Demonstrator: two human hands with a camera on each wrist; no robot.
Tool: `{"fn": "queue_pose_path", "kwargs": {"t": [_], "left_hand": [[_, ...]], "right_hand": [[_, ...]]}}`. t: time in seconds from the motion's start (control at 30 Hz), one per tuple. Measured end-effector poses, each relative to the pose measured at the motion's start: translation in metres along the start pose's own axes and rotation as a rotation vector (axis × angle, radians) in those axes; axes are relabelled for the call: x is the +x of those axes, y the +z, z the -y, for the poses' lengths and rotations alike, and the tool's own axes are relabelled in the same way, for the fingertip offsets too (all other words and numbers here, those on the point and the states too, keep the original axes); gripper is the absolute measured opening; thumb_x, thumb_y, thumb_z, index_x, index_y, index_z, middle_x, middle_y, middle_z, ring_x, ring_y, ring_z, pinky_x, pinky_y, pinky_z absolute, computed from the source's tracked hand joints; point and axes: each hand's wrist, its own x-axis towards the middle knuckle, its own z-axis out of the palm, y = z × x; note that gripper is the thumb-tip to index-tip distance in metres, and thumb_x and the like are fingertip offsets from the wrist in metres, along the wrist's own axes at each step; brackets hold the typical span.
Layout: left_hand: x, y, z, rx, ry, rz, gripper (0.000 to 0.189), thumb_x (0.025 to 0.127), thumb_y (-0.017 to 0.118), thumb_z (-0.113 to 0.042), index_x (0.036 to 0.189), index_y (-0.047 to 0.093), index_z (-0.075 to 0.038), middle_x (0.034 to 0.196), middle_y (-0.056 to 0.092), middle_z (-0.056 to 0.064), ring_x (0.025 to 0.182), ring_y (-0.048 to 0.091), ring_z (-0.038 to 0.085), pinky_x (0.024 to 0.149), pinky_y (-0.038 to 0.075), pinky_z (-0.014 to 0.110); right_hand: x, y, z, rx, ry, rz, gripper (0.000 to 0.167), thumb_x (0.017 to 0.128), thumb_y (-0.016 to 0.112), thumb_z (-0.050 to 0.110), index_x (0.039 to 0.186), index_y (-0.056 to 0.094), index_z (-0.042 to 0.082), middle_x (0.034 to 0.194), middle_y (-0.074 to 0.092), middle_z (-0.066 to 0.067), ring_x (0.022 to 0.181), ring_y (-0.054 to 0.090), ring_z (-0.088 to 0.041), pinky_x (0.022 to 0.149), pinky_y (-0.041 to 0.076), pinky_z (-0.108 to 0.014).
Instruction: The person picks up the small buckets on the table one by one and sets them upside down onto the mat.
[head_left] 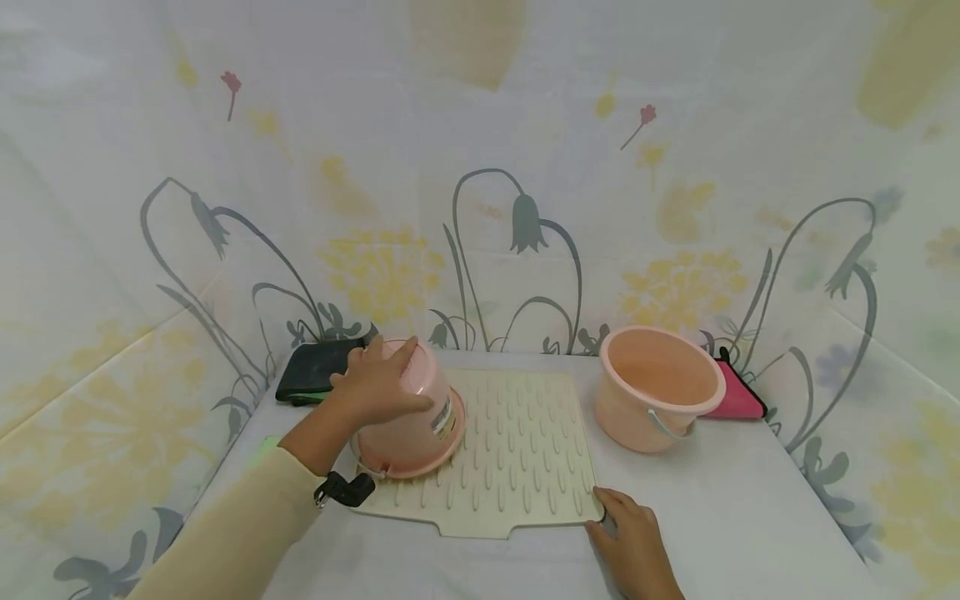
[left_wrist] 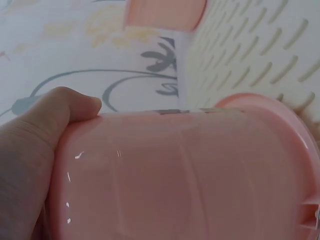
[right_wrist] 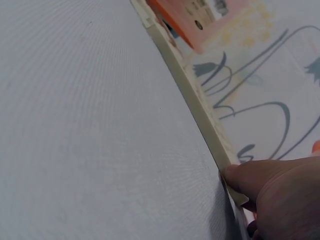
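Atop mat, upturned bucket, left fingers gripping

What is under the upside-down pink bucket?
The cream mat extends beneath the pink bucket and shows to its right. The covered patch and the bucket's inside cannot be seen.

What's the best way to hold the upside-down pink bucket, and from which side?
Probably round its base, from above, as the left hand has it. The bucket is mouth-down, so the narrower base sits uppermost, while the wider rim is down at the ridged mat.
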Motion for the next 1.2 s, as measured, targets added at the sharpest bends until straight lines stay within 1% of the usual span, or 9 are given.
{"fn": "queue_pose_path", "kwargs": {"t": [0.23,0.4,0.5,0.6,0.8,0.93,1.1,1.2], "left_hand": [[0.0,0.005,-0.014,0.05,0.007,0.005,0.107,0.083,0.071,-0.069,0.169,0.016,-0.038,0.174,0.001,0.026,0.155,0.003,0.06,0.105,0.014,0.091],[0.001,0.012,-0.018,0.092,-0.002,0.009,0.109,0.082,0.072,-0.07,0.168,0.014,-0.039,0.174,0.001,0.026,0.155,0.002,0.061,0.104,0.015,0.092],[0.001,0.014,-0.019,0.106,-0.009,0.009,0.109,0.082,0.072,-0.069,0.169,0.014,-0.039,0.174,0.002,0.026,0.155,0.002,0.061,0.105,0.016,0.091],[0.002,0.014,-0.021,0.105,-0.014,0.007,0.109,0.081,0.072,-0.069,0.169,0.015,-0.038,0.173,0.003,0.027,0.155,0.002,0.062,0.105,0.016,0.091],[0.005,0.015,-0.029,0.077,-0.032,0.0,0.108,0.081,0.071,-0.07,0.169,0.019,-0.036,0.174,0.003,0.027,0.154,0.001,0.063,0.105,0.015,0.091],[0.008,0.019,-0.034,0.082,-0.045,-0.004,0.108,0.081,0.069,-0.073,0.169,0.018,-0.035,0.173,0.001,0.028,0.154,0.002,0.064,0.105,0.017,0.091],[0.009,0.021,-0.037,0.101,-0.064,-0.008,0.108,0.082,0.068,-0.074,0.169,0.016,-0.036,0.174,-0.001,0.026,0.155,0.002,0.061,0.107,0.017,0.089],[0.008,0.023,-0.039,0.103,-0.056,-0.013,0.108,0.083,0.067,-0.074,0.169,0.015,-0.035,0.174,-0.002,0.026,0.156,0.002,0.06,0.107,0.018,0.088]], "right_hand": [[-0.001,0.0,0.0,0.006,0.0,0.0,0.06,0.096,0.076,0.028,0.147,0.059,0.004,0.151,0.057,-0.017,0.128,0.052,-0.04,0.105,0.046,-0.062],[0.0,0.002,0.001,0.029,0.006,0.009,0.058,0.096,0.076,0.027,0.147,0.059,0.005,0.151,0.057,-0.016,0.129,0.052,-0.04,0.106,0.045,-0.062],[0.0,0.003,0.003,0.031,0.01,0.01,0.057,0.096,0.076,0.027,0.146,0.06,0.005,0.151,0.057,-0.015,0.13,0.052,-0.04,0.107,0.045,-0.062],[-0.001,0.003,0.004,0.027,0.012,0.01,0.058,0.095,0.077,0.027,0.146,0.06,0.005,0.151,0.058,-0.015,0.129,0.052,-0.039,0.107,0.045,-0.062],[-0.002,-0.002,0.005,0.013,-0.012,-0.002,0.057,0.095,0.077,0.026,0.146,0.06,0.005,0.15,0.058,-0.016,0.13,0.053,-0.041,0.107,0.045,-0.062],[-0.002,-0.004,0.005,0.017,-0.01,-0.003,0.057,0.096,0.077,0.025,0.146,0.06,0.006,0.15,0.058,-0.016,0.131,0.053,-0.041,0.108,0.044,-0.062],[-0.001,-0.003,0.004,0.023,-0.008,-0.001,0.057,0.096,0.076,0.027,0.146,0.06,0.005,0.15,0.058,-0.017,0.132,0.052,-0.042,0.109,0.043,-0.063],[-0.001,-0.005,0.003,0.02,0.007,0.003,0.058,0.096,0.076,0.028,0.147,0.059,0.005,0.151,0.057,-0.017,0.133,0.051,-0.042,0.109,0.043,-0.063]]}}
